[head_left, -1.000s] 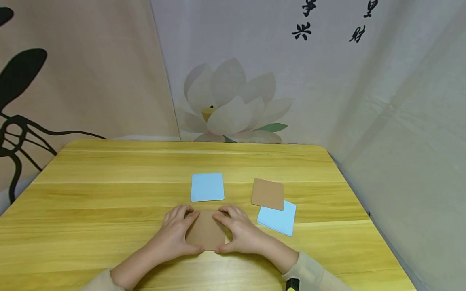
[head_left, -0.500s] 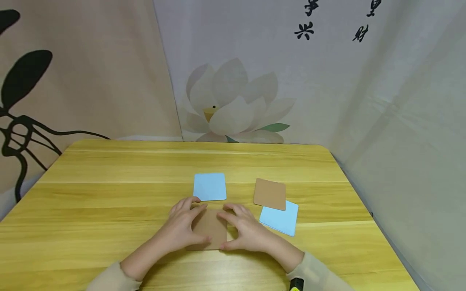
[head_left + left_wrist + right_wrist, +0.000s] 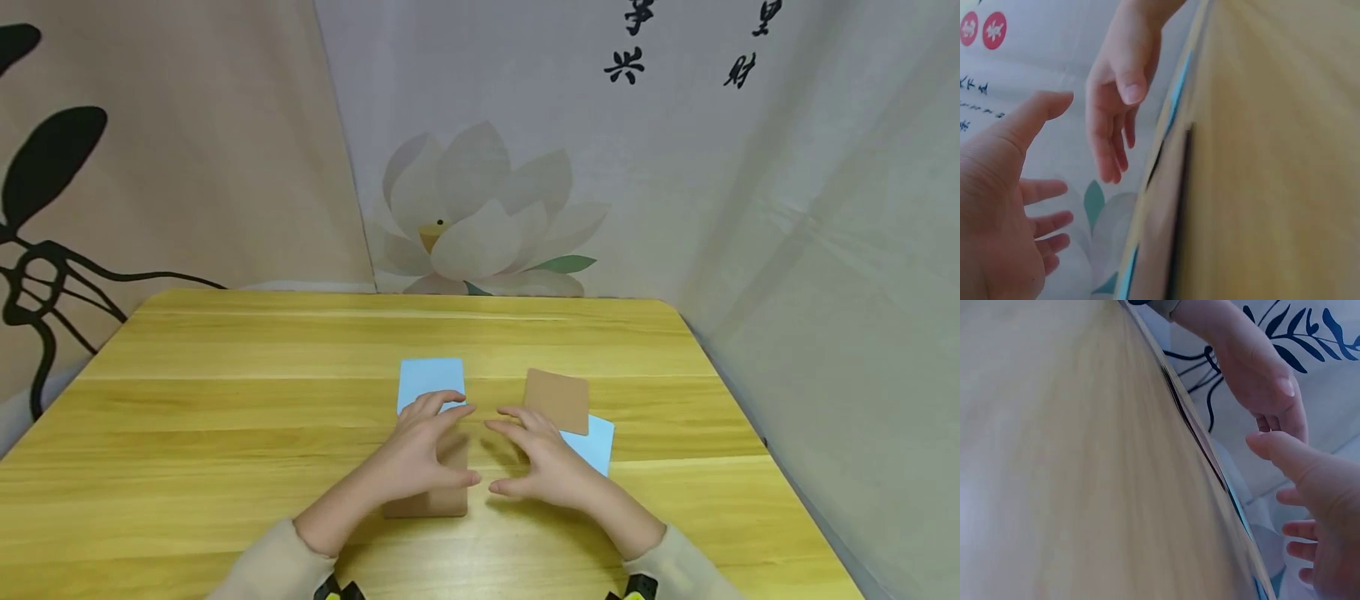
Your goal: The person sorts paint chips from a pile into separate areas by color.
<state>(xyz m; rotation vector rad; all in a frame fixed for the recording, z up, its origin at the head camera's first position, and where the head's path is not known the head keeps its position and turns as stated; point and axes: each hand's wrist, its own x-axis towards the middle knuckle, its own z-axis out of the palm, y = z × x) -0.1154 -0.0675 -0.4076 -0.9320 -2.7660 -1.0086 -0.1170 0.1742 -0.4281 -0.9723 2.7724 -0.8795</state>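
Both hands hover over the table with nothing in their fingers. My left hand (image 3: 420,454) passes above a square brown card (image 3: 431,505), partly covering it, and its fingers also overlap the near edge of a light blue card (image 3: 431,377). Facing it from the right is my right hand (image 3: 553,465), in front of another blue card (image 3: 598,442). A second brown card (image 3: 558,398) lies partly on that blue card. In the left wrist view, a gap shows between the left hand (image 3: 997,206) and the tabletop. The right wrist view shows the right hand (image 3: 1338,515) with spread fingers.
The wooden table (image 3: 225,400) extends to both sides of the cards. Behind it hangs a pale curtain (image 3: 675,183) printed with a lotus and characters. Dark devices (image 3: 641,587) sit at the sleeve cuffs.
Both hands have let go of the near brown card, risen and shifted right. The right hand has moved off that card toward the right-hand cards; the cards stay on the table.
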